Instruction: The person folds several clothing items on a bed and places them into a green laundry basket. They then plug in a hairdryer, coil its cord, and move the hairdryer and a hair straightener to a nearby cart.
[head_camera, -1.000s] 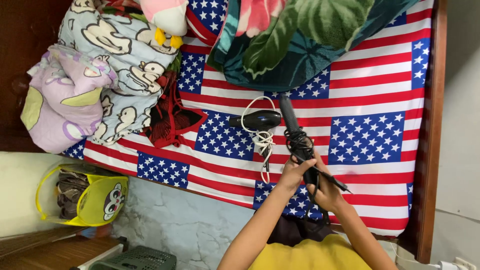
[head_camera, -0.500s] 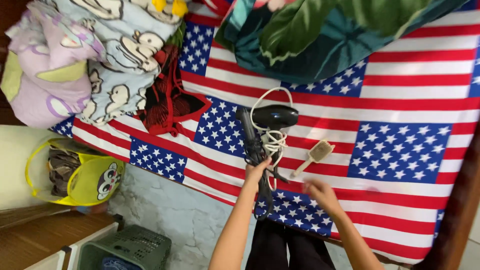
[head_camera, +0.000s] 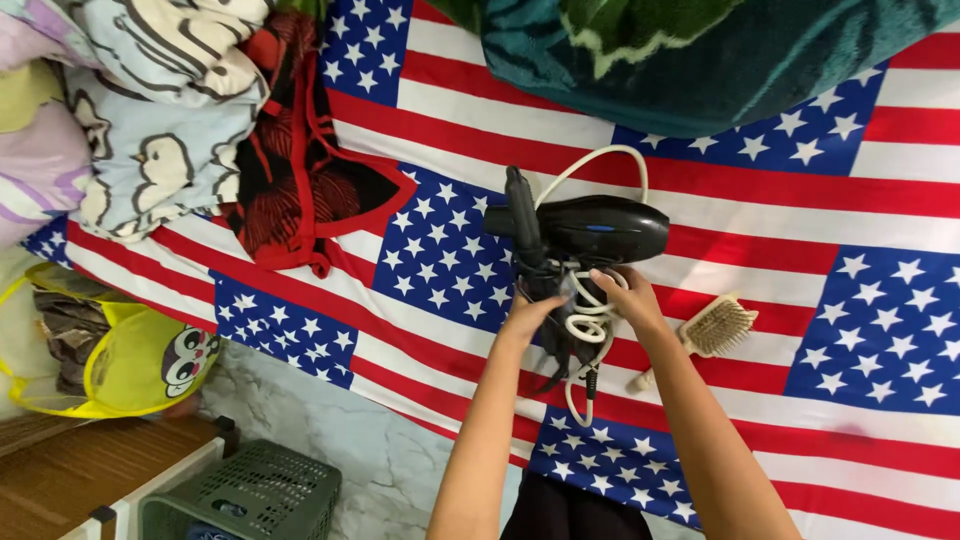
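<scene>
While both hands meet at the black plastic hair dryer, it lies on the bed's flag-patterned sheet.
The left hand has its grip closed on a slim black styling iron just left of the dryer; the iron's lower end is hidden behind the fingers. The right hand, just below the dryer, pinches loops of white coiled cord, though which appliance the cord feeds is hard to make out. Right of the dryer lies a pale wooden hairbrush. A dark teal blanket above the dryer is cut off by the frame.
</scene>
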